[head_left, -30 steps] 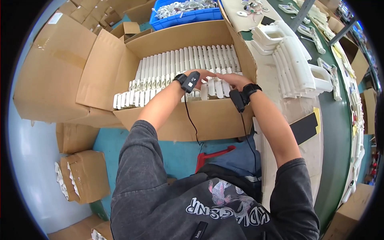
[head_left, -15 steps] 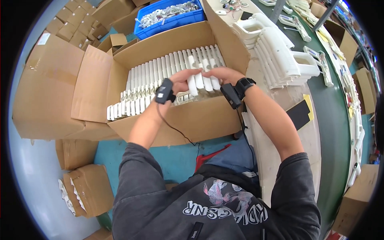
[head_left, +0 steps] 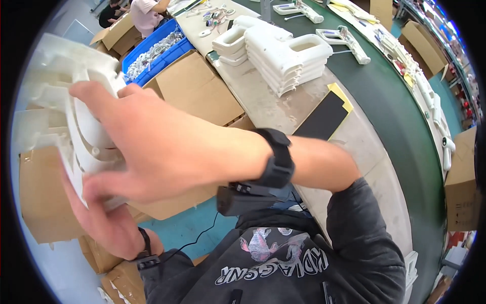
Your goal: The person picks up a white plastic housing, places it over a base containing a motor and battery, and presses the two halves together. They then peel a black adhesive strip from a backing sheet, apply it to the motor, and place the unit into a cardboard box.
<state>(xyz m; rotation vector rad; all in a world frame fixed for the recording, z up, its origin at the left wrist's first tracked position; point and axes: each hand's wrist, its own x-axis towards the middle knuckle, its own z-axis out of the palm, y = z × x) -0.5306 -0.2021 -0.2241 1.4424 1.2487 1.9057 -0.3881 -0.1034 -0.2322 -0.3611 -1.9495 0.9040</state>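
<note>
Close under the camera: both hands hold a bunch of white plastic shells (head_left: 66, 106), lifted up at the left of the view, above the cardboard.
Right hand (head_left: 157, 147): laid flat across the near side of the shells, fingers spread and pressing on them; a black band with a small black box sits on the wrist.
Left hand (head_left: 101, 223): under the bunch, palm up, gripping it from below; a thin black strap and a cable run from this wrist.
Plastic shells: thin curved white pieces packed side by side, blurred by nearness, so their number cannot be told.
Cardboard box (head_left: 202, 91): below and behind the hands, its brown flaps open; what lies inside is hidden by the hands.
Blue crate (head_left: 167, 53): beyond the box, filled with small pale parts.
Worktable (head_left: 273, 101): on the right, a pale surface bearing a stack of white moulded housings (head_left: 283, 50) and a black sheet with a yellow edge (head_left: 324, 116).
Green belt (head_left: 400, 111): right of the table, with white gun-shaped parts (head_left: 344, 38) lying on it.
Floor: more small cartons (head_left: 114, 281) at the lower left.
Far left top: another person (head_left: 144, 12) bent over boxes.
</note>
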